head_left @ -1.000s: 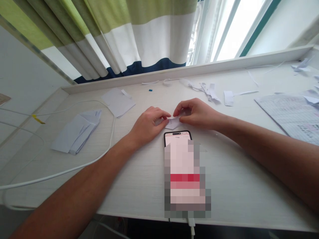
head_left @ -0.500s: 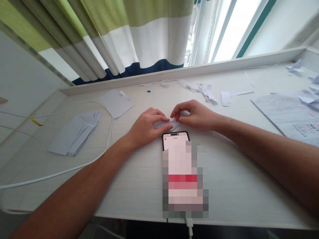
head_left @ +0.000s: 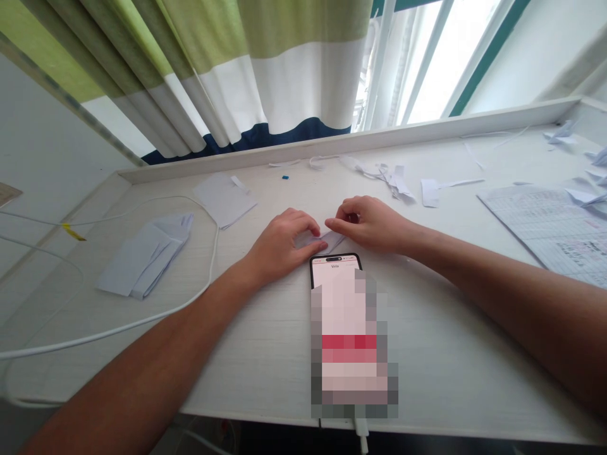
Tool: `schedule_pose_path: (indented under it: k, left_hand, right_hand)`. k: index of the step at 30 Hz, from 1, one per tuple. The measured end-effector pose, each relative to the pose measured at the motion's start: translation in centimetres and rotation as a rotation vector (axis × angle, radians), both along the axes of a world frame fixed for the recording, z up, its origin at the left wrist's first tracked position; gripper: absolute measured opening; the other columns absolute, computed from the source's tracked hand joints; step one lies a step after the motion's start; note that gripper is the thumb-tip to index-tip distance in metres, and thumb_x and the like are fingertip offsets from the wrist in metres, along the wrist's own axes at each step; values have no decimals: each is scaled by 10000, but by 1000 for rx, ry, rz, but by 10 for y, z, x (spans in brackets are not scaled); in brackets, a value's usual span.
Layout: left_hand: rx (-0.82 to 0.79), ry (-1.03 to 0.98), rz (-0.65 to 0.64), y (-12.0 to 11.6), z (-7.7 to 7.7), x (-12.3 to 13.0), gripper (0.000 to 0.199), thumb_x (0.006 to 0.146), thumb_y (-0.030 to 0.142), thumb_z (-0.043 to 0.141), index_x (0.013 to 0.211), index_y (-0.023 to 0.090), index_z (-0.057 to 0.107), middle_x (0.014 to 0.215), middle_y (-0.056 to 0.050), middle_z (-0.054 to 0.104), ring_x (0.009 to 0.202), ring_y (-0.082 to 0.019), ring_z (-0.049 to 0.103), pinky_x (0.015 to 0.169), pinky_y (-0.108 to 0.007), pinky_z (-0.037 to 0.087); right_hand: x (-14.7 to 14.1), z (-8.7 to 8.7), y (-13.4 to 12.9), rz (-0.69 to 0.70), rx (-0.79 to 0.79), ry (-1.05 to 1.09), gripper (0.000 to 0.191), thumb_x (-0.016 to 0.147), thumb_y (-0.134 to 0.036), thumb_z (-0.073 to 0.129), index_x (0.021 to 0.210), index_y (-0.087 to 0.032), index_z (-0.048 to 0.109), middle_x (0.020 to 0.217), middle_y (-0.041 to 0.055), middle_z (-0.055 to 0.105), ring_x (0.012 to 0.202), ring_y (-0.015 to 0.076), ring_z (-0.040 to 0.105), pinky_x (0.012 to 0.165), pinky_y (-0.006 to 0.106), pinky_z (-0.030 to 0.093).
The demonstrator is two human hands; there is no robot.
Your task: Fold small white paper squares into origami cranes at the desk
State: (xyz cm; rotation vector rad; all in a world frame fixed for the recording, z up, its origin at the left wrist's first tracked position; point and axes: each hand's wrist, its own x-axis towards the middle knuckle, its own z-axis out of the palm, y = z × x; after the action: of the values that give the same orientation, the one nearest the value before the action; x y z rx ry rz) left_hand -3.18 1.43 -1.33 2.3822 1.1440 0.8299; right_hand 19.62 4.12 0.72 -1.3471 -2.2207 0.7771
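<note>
A small folded piece of white paper (head_left: 334, 242) lies on the desk just beyond the phone, between my two hands. My left hand (head_left: 287, 244) grips its left part, thumb along the near side and fingers bent over the far side. Curled around at the paper's right end is my right hand (head_left: 368, 221), its thumb pointing left along the upper edge and its fingertips partly hidden. Directly below the paper lies a phone (head_left: 336, 260), its screen mostly blurred out, with a white cable (head_left: 361, 424) at its lower end.
Folded paper sheets (head_left: 147, 256) and a square paper (head_left: 225, 199) lie at left beside a looping white cable (head_left: 214, 253). Paper scraps (head_left: 396, 180) and a small blue piece (head_left: 285, 177) are near the back ledge. A written sheet (head_left: 535, 221) sits at right.
My right hand's fingers have shifted slightly, with the thumb now extended leftward above the paper's edge. My left hand keeps its hold. The whole view has moved slightly.
</note>
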Motion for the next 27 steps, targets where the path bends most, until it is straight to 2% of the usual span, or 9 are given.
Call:
schedule_pose_path:
  k: [5, 8, 10, 13, 17, 20, 23, 27]
  left_hand:
    - [-10, -9, 23, 0, 0, 1, 205, 921, 413, 778, 912, 220, 710, 1003, -65, 773, 989, -241, 677, 923, -405, 515]
    - [-26, -65, 71, -1, 0, 2, 225, 899, 430, 791, 895, 224, 699, 966, -56, 757, 933, -228, 674, 864, -381, 517]
    - [-73, -170, 115, -3, 0, 3, 227, 904, 431, 777, 894, 225, 682, 956, -43, 750, 889, -207, 670, 823, -360, 519]
    - [-215, -400, 168, -5, -1, 6, 279, 992, 480, 658, 886, 223, 629, 859, -21, 721, 761, -162, 640, 708, -311, 498]
    - [-408, -630, 171, -4, -2, 9, 383, 927, 586, 727, 916, 228, 589, 702, 23, 681, 596, -124, 580, 584, -267, 444]
    - [-496, -662, 129, -3, -2, 10, 435, 837, 587, 830, 985, 203, 688, 751, -13, 748, 696, -160, 686, 688, -296, 546]
    - [-514, -642, 107, -3, -2, 9, 423, 819, 558, 854, 990, 180, 776, 855, -60, 803, 846, -213, 759, 813, -340, 600]
    - [-478, -616, 126, -4, -1, 9, 406, 819, 566, 849, 943, 181, 820, 909, -72, 824, 855, -220, 765, 815, -341, 609]
  right_hand:
    - [3, 5, -1, 93, -134, 41, 227, 804, -370, 824, 754, -217, 665, 705, 9, 658, 669, 170, 546, 638, 324, 382]
    - [4, 3, 0, 124, -165, 220, 171, 801, -332, 811, 810, -211, 690, 797, 27, 706, 749, 187, 612, 682, 332, 449]
    - [3, 0, 1, 93, -133, 369, 140, 829, -318, 786, 869, -203, 717, 880, 48, 745, 832, 198, 657, 772, 354, 500]
    - [0, -3, 0, 50, -132, 533, 250, 829, -353, 815, 997, -196, 717, 879, 41, 755, 810, 192, 671, 791, 374, 532]
    - [-4, -4, -4, 52, -139, 641, 354, 816, -385, 855, 1071, -196, 700, 828, 22, 757, 803, 196, 702, 805, 391, 555]
    - [-6, -6, -5, 35, -139, 717, 347, 833, -404, 850, 1071, -198, 705, 876, 44, 790, 844, 208, 733, 838, 406, 574]
    - [-8, -9, -6, 19, -157, 765, 294, 842, -401, 838, 1024, -202, 721, 915, 59, 807, 875, 219, 753, 844, 404, 593]
    - [-11, -11, -10, 21, -172, 785, 270, 841, -411, 837, 982, -202, 741, 939, 69, 810, 905, 232, 761, 839, 396, 607]
